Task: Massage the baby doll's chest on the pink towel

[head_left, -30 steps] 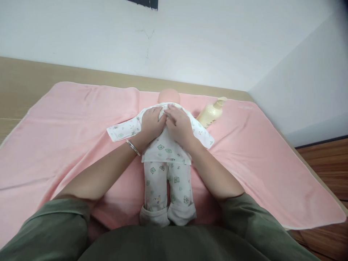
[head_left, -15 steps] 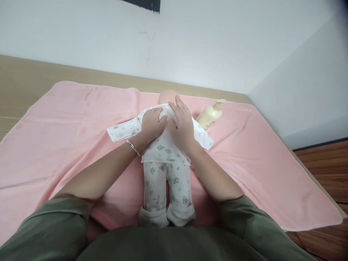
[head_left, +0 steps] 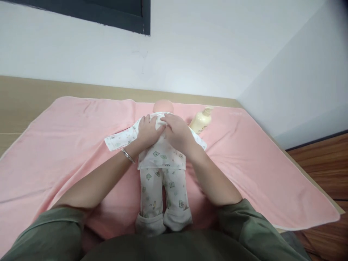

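A baby doll (head_left: 163, 156) lies stretched out in front of me, its bald head (head_left: 163, 106) away from me and its face not showing. It wears a white long-sleeved top and white trousers (head_left: 152, 188) printed with small green figures. My left hand (head_left: 149, 131), with a silver bangle at the wrist, rests on the upper left of the doll's top, fingers spread. Across the upper right of the top lies my right hand (head_left: 178, 132), slightly blurred, its fingers stretched toward the left hand. The two hands meet or nearly meet at the thumbs.
A pale yellow pump bottle (head_left: 200, 121) lies tilted by the doll's right-hand sleeve. Beneath everything spreads a pink blanket (head_left: 81, 145) on a wooden surface (head_left: 32, 90). A white wall (head_left: 190, 54) stands behind, with a dark frame (head_left: 119, 18) above.
The view has tilted up, showing more wall and dark frame. My right hand has turned, its fingers now pointing left across the top instead of up. My left hand stays on the doll.
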A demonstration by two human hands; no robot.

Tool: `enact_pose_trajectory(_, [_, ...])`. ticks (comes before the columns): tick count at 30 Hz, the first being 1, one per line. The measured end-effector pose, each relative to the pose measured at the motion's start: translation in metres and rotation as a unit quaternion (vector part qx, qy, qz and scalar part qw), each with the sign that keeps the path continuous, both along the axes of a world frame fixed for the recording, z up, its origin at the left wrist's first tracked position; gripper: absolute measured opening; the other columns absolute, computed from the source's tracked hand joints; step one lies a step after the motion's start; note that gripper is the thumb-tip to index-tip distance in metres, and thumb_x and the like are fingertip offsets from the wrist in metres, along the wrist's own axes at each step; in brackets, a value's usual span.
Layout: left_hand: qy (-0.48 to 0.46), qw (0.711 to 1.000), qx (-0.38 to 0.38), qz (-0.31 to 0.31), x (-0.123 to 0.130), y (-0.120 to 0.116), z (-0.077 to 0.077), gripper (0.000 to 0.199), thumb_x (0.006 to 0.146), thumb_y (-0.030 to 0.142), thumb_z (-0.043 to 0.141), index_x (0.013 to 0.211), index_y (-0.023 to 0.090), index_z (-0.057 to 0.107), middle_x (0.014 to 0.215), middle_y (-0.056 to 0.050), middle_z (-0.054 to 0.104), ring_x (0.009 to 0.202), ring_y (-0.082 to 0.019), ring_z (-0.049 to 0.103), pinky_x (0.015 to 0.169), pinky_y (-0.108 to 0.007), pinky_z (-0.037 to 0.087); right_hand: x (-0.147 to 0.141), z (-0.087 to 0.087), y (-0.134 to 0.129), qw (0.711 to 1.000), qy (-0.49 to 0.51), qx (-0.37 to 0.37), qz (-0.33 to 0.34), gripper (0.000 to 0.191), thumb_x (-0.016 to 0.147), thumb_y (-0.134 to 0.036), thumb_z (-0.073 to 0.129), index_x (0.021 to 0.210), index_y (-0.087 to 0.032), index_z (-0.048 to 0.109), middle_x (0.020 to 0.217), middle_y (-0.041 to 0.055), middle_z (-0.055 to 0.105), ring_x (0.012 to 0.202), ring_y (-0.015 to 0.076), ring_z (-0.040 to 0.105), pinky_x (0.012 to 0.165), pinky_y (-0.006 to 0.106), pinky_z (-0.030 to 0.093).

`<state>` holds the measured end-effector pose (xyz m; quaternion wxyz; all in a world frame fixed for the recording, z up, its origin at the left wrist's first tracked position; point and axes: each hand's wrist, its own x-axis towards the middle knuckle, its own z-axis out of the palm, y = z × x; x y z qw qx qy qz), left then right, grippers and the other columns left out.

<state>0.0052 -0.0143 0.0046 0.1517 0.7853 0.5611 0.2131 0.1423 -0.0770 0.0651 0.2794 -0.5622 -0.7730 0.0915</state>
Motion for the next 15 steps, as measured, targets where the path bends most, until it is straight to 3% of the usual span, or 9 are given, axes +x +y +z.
enact_pose_trajectory(2, [0.006, 1.0, -0.026, -0.004, 0.006, -0.013, 0.009, 0.078, 0.098, 0.053, 0.054, 0.161, 0.008, 0.041, 0.174, -0.024, 0.024, 0.165, -0.045, 0.015, 0.135, -0.062, 0.014, 0.015, 0.012, -0.003, 0.995, 0.079, 0.052, -0.036, 0.053, 0.088, -0.009, 0.039, 0.13, -0.012, 0.07, 0.146, 0.0133, 0.067, 0.145, 0.0275, 0.056, 0.129, 0.054, 0.042])
enact_pose_trajectory(4, [-0.008, 0.998, -0.043, -0.038, 0.013, -0.029, 0.019, 0.087, 0.095, 0.057, 0.06, 0.164, 0.01, 0.036, 0.178, -0.022, 0.011, 0.167, -0.044, -0.001, 0.135, -0.064, 0.005, 0.036, 0.021, -0.005, 0.981, 0.146, 0.107, -0.069, 0.054, 0.087, -0.01, 0.039, 0.13, -0.016, 0.07, 0.148, 0.0103, 0.066, 0.148, 0.0266, 0.055, 0.128, 0.057, 0.042])
enact_pose_trajectory(7, [-0.069, 0.989, -0.072, -0.111, 0.025, -0.056, 0.036, 0.084, 0.096, 0.056, 0.059, 0.164, 0.013, 0.035, 0.179, -0.018, 0.008, 0.168, -0.04, -0.006, 0.136, -0.064, 0.004, 0.069, 0.027, -0.003, 0.956, 0.2, 0.174, -0.125, 0.054, 0.086, -0.014, 0.041, 0.13, -0.025, 0.069, 0.155, 0.0054, 0.061, 0.153, 0.0266, 0.048, 0.129, 0.061, 0.038])
enact_pose_trajectory(9, [-0.14, 0.973, -0.103, -0.152, 0.034, -0.071, 0.047, 0.075, 0.098, 0.052, 0.057, 0.163, 0.019, 0.039, 0.179, -0.013, 0.014, 0.168, -0.039, 0.001, 0.137, -0.063, 0.011, 0.089, 0.025, 0.002, 0.944, 0.211, 0.198, -0.159, 0.053, 0.087, -0.016, 0.043, 0.132, -0.027, 0.068, 0.159, 0.0045, 0.057, 0.156, 0.0274, 0.044, 0.131, 0.063, 0.034])
enact_pose_trajectory(12, [-0.287, 0.91, -0.187, -0.232, 0.052, -0.081, 0.062, 0.057, 0.1, 0.041, 0.054, 0.155, 0.027, 0.052, 0.172, -0.005, 0.038, 0.166, -0.034, 0.021, 0.137, -0.055, 0.023, 0.109, 0.02, 0.013, 0.94, 0.206, 0.204, -0.18, 0.05, 0.093, -0.024, 0.043, 0.137, -0.027, 0.066, 0.162, 0.0049, 0.052, 0.16, 0.0276, 0.038, 0.132, 0.063, 0.029])
enact_pose_trajectory(14, [-0.405, 0.837, -0.27, -0.251, 0.068, -0.075, 0.068, 0.051, 0.103, 0.036, 0.05, 0.153, 0.029, 0.054, 0.169, -0.002, 0.044, 0.164, -0.028, 0.03, 0.137, -0.047, 0.027, 0.114, 0.015, 0.021, 0.943, 0.208, 0.184, -0.185, 0.049, 0.1, -0.03, 0.039, 0.143, -0.026, 0.063, 0.165, 0.0069, 0.049, 0.162, 0.0269, 0.034, 0.133, 0.061, 0.028])
enact_pose_trajectory(15, [-0.464, 0.796, -0.313, -0.233, 0.076, -0.068, 0.069, 0.052, 0.104, 0.034, 0.048, 0.155, 0.028, 0.052, 0.171, -0.003, 0.041, 0.163, -0.025, 0.032, 0.137, -0.043, 0.027, 0.114, 0.013, 0.024, 0.945, 0.211, 0.166, -0.188, 0.05, 0.102, -0.033, 0.037, 0.146, -0.025, 0.061, 0.165, 0.0082, 0.049, 0.162, 0.0263, 0.034, 0.133, 0.059, 0.029])
